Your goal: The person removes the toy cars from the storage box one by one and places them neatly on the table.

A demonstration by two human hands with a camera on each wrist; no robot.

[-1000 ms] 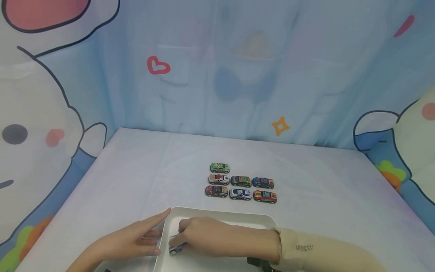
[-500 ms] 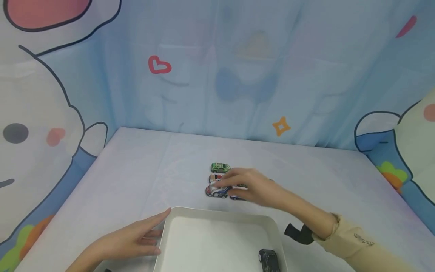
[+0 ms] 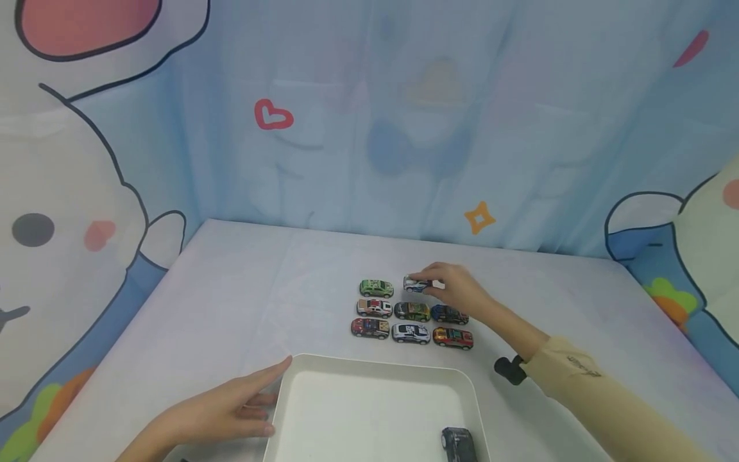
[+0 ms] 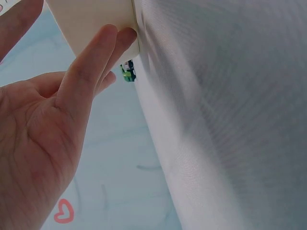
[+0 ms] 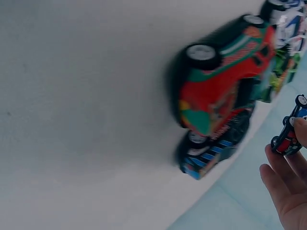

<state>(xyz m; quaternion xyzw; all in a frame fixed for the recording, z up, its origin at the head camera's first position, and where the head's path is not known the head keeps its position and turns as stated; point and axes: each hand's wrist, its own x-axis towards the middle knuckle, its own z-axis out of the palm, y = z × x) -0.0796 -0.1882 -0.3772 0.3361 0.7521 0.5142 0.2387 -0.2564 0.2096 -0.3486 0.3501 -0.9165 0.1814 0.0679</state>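
Observation:
My right hand (image 3: 458, 290) pinches a small white and blue toy car (image 3: 414, 284) between thumb and fingers, at the back of the group, right of a green toy car (image 3: 376, 288). From the right wrist view, the held car's wheels and dark underside show at the fingertips. My left hand (image 3: 216, 409) rests with extended fingers against the left side of a white tray (image 3: 375, 364); the left wrist view has these fingers (image 4: 91, 62) along the tray's outer wall. Inside the tray, at lower right, lies a black toy car (image 3: 459, 444).
Two rows of toy cars stand in front of the green one. The middle row has a white-and-red car (image 3: 374, 308) and a blue car (image 3: 450, 314); the front row has a white car (image 3: 410, 333) and a red-yellow car (image 3: 453, 338). A printed curtain (image 3: 335, 160) hangs behind the table.
My right hand has carried the white and blue car from the tray's left part, over the front rows, to the back row beside the green car. My left hand has stayed at the tray.

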